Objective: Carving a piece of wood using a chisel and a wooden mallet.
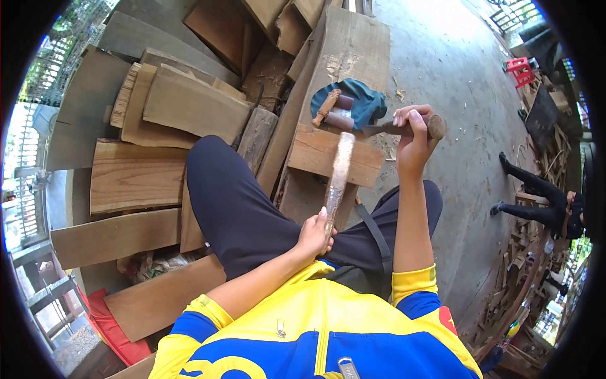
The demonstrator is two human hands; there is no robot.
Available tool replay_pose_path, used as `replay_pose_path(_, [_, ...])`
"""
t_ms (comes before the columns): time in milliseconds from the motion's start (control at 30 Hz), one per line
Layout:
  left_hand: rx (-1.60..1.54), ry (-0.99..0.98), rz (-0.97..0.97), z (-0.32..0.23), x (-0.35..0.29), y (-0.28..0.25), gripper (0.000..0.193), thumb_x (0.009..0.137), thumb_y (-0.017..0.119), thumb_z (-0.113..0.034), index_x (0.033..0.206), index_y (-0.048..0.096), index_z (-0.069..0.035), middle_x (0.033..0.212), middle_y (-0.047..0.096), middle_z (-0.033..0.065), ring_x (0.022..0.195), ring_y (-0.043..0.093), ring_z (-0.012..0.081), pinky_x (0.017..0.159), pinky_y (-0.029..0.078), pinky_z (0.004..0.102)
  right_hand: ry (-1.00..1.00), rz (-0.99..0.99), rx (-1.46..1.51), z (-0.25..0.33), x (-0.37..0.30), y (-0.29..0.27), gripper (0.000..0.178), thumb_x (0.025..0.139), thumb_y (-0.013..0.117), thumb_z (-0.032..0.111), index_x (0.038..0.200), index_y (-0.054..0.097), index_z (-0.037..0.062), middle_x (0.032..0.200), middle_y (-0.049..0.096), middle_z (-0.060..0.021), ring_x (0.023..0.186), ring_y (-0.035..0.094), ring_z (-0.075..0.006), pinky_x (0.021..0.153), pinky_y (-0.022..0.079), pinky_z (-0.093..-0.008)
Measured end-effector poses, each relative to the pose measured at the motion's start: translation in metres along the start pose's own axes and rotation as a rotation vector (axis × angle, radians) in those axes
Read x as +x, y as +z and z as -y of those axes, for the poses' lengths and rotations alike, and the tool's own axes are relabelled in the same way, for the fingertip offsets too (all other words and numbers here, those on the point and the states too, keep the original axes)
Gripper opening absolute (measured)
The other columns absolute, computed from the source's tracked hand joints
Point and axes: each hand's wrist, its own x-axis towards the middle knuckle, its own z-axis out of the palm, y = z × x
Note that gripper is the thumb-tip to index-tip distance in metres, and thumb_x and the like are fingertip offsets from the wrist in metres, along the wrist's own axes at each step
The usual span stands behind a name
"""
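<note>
- Round-handled wooden tool with a dark metal blade (390,129), right of the upper centre of the frame, its blade pointing left above a flat reddish-brown wooden board (309,150); whether they touch, I cannot tell.
- Right hand (415,136): fingers wrapped around the tool's handle.
- Left hand (314,235), centre of the frame: fingers curled around the lower end of a pale, shiny, worn stick (339,169), which slants up across the board.
- Long grey-brown plank desk (360,47), running to the top of the frame, under the board.
- Just above the board: a carved orange-brown wooden piece (326,106) beside brown cylindrical pieces (339,120), on a crumpled teal cloth (372,104).
- Upper left: stacked brown planks (196,104).
- Upper right: red plastic stool (520,71).
</note>
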Motion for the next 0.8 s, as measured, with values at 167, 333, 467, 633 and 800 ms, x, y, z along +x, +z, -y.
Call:
replay_pose_path(167, [-0.096,-0.008,-0.009,0.001,-0.006,-0.003,0.045,0.101,0.038,-0.046,0.106,0.045,-0.002,0.078,0.057,0.0083,0.053,0.055,0.013,0.045,0.049,0.0278,0.039,-0.237,0.225,-0.006,-0.027,0.006,0.008,0.081,0.055,0.0,0.089,0.054,0.0029,0.092,0.054,-0.0094,0.087,0.053,-0.0168,0.085,0.046,-0.0339])
replay_pose_path(333, [-0.082,-0.035,-0.01,0.004,0.007,0.002,0.047,0.1,0.04,-0.048,0.109,0.042,-0.002,0.077,0.056,0.0086,0.051,0.055,0.0137,0.045,0.049,0.0283,0.156,-0.511,-0.109,-0.043,-0.086,-0.01,0.007,0.09,0.058,0.006,0.095,0.054,0.0043,0.089,0.058,-0.0075,0.087,0.06,-0.0208,0.089,0.049,-0.0385])
replay_pose_path(467, [-0.144,-0.075,-0.005,0.006,0.013,-0.007,0.047,0.1,0.041,-0.049,0.104,0.044,-0.003,0.075,0.057,0.0079,0.05,0.055,0.0139,0.043,0.047,0.029,0.149,-0.197,-0.532,-0.02,-0.126,-0.008,0.011,0.093,0.061,0.009,0.099,0.059,0.001,0.106,0.066,-0.0124,0.101,0.062,-0.0199,0.091,0.048,-0.0319])
replay_pose_path(633, [-0.146,-0.008,-0.006,0.015,0.015,-0.003,0.045,0.098,0.045,-0.049,0.108,0.043,-0.005,0.076,0.06,0.0092,0.047,0.055,0.015,0.04,0.046,0.0294,0.068,0.137,-0.908,0.017,-0.147,0.001,0.028,0.074,0.078,0.004,0.098,0.065,-0.0013,0.105,0.07,-0.0177,0.099,0.068,-0.0269,0.089,0.051,-0.0353])
replay_pose_path(800, [-0.147,-0.043,-0.027,0.016,0.018,-0.007,0.043,0.098,0.048,-0.047,0.107,0.044,-0.006,0.076,0.06,0.0085,0.046,0.054,0.0162,0.039,0.046,0.0312,-0.006,0.251,-1.069,0.014,-0.166,-0.007,0.036,0.071,0.082,0.014,0.101,0.066,0.0009,0.097,0.069,-0.0189,0.088,0.07,-0.0327,0.077,0.056,-0.0347])
